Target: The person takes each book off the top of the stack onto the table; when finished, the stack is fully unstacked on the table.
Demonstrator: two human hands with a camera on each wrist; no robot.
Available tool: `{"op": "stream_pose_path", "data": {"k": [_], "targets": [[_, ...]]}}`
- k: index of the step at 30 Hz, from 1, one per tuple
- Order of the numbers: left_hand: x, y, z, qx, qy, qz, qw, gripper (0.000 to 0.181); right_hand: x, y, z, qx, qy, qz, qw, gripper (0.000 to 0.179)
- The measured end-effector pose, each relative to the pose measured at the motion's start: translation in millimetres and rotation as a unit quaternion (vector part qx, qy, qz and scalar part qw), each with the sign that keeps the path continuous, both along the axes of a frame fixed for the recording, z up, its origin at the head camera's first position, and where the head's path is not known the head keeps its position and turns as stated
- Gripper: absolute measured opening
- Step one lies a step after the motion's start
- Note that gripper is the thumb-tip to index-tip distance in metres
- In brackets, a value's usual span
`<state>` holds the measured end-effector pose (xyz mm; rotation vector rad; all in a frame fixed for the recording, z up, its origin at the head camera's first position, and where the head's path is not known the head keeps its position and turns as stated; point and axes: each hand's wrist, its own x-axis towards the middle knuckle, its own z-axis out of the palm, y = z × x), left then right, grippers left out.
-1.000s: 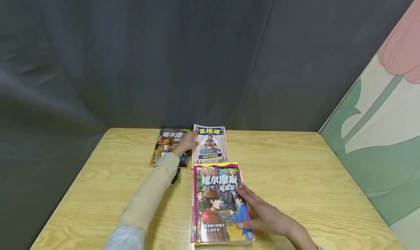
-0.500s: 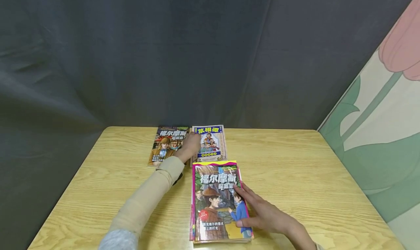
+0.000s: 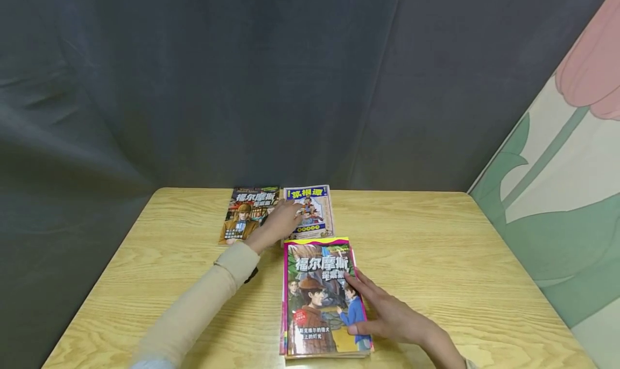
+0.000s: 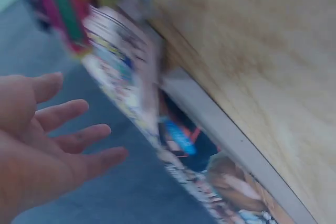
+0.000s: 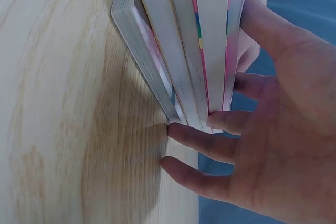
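My left hand (image 3: 284,218) hangs over the left part of a pale comic book (image 3: 310,199) with a blue title banner, at the back of the table. Its fingers are loosely spread with nothing between them in the left wrist view. Left of it lies a dark-covered detective book (image 3: 242,218). In front, a stack of books (image 3: 317,304) with a detective book on top stands close to me. My right hand (image 3: 394,320) rests against its right side, thumb and index finger over the cover; the right wrist view shows other fingertips at the stack's edge (image 5: 184,51).
The wooden table (image 3: 436,240) carries all the books. A dark curtain (image 3: 310,89) hangs along its back edge and left side. At the right is a wall panel (image 3: 571,197) with a pink flower and green leaves.
My left hand has moved from the gap between the two back books rightward and slightly nearer, over the pale comic book. The books and my right hand have stayed in place.
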<state>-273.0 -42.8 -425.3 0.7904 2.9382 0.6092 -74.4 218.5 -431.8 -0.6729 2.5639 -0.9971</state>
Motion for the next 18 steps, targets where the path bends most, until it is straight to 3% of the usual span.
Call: {"op": "stream_pose_path", "data": {"k": [4, 7, 13, 18], "targets": [[42.7, -13.4, 13.7, 0.054, 0.009, -0.010, 0.9984, 0.044, -0.7, -0.5, 2.7, 0.004, -0.002, -0.002, 1.0000, 0.091], [78.6, -23.7, 16.7, 0.091, 0.009, -0.013, 0.9957, 0.047, -2.7, -1.4, 6.3, 0.011, -0.004, -0.021, 0.9997, 0.087], [142.1, -39.1, 1.7, 0.135, -0.072, -0.004, 0.9882, 0.062, -13.0, -13.9, 4.3, 0.027, 0.057, -0.103, 0.9927, 0.075], [173.5, -44.6, -14.4, 0.154, -0.131, 0.014, 0.9793, 0.076, -19.9, -20.8, -2.9, 0.023, 0.068, -0.122, 0.9899, 0.085]]}}
